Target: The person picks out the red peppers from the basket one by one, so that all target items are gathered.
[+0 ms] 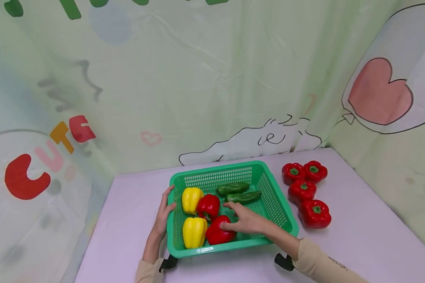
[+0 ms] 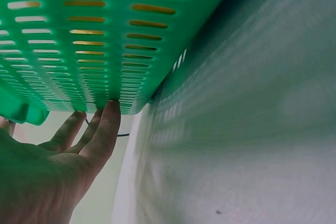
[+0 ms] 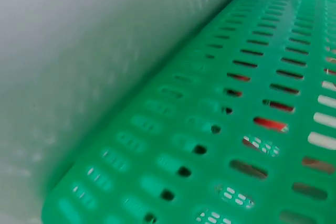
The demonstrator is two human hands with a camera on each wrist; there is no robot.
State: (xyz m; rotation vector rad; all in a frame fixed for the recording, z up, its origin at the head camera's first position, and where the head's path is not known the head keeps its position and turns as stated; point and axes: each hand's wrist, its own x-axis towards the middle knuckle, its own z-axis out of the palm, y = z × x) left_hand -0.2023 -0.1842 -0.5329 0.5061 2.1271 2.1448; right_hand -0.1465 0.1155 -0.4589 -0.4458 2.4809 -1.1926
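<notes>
“At left of the head view, what reads?”

“Painted letters (image 1: 65, 140): C, U, T, a fourth in red. Small print (image 1: 336, 262) on the right sleeve (image 1: 318, 259), lower right, is illegible. Below centre, the right hand's (image 1: 247, 220) thumb touches a red pepper (image 1: 217, 235) inside a green basket (image 1: 170, 232); whether it grips, I cannot tell.”

“Left wrist view?”

“Left hand (image 2: 58, 177), lower left, straight fingers against the slotted wall.”

“Right wrist?”

“Basket slots, right; red showing through.”

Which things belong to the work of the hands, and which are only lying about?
In the job:
red pepper at right hand
green basket, touched by left hand

Perhaps just lying about:
four red peppers outside basket
basket's other vegetables
</notes>
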